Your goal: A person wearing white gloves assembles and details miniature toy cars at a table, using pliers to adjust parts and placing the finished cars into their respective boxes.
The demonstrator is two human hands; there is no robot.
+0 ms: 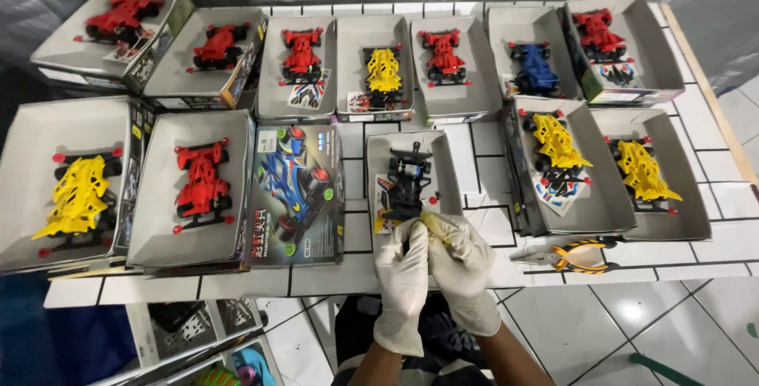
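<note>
**A:** status on the hands?

**B:** Both gloved, bottom centre of frame. My left hand (402, 271) and right hand (462, 263) are pressed together, fingers clenched around a small yellow part (434, 224). Only a sliver of it shows between the gloves, so I can't tell its shape.

**A:** where's that relative to the car?

**B:** Just below the black chassis (407, 183), which sits in the open grey box (452, 184) at centre frame. Fingertips are at the box's lower edge. Can't tell if the part touches the chassis.

**A:** tools?

**B:** Yellow-and-black pliers (571, 256) lie on the white tiled table (711, 263), right of my hands, untouched.

**A:** rest of the bench?

**B:** Closed kit box with a blue car picture (296, 195) just left of the centre box. Red car (200, 180) and yellow car (77, 196) in open boxes at left. Two more yellow ones at right. Top row across the frame: mostly red cars, one yellow, one blue car (536, 67).
</note>
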